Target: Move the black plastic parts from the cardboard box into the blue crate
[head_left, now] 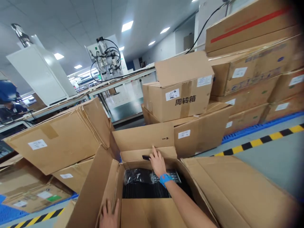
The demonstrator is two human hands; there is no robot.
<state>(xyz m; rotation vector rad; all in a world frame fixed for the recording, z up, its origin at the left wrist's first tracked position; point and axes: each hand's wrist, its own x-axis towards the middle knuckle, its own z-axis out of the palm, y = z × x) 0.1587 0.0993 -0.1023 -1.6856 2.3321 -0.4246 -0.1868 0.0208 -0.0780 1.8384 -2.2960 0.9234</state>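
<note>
A large open cardboard box (156, 212) stands right in front of me with its flaps folded outward. Inside it are rows of thin black parts (139, 191), with a clear plastic bag (137, 176) lying over their far end. My right hand (158, 162), with a blue band on its wrist, reaches across the box to the far flap (133, 155). A slim black object (146, 157) sticks out on the left from under its fingers; its kind is unclear. My left hand (109, 215) rests with fingers spread on the left wall of the box, holding nothing.
Stacked cartons stand on the left (59, 139) and behind on the right (187, 98). A blue pallet (258, 126) carries more boxes at the far right. Yellow-black floor tape (261, 140) runs past it. Behind is a workbench with a machine (106, 60).
</note>
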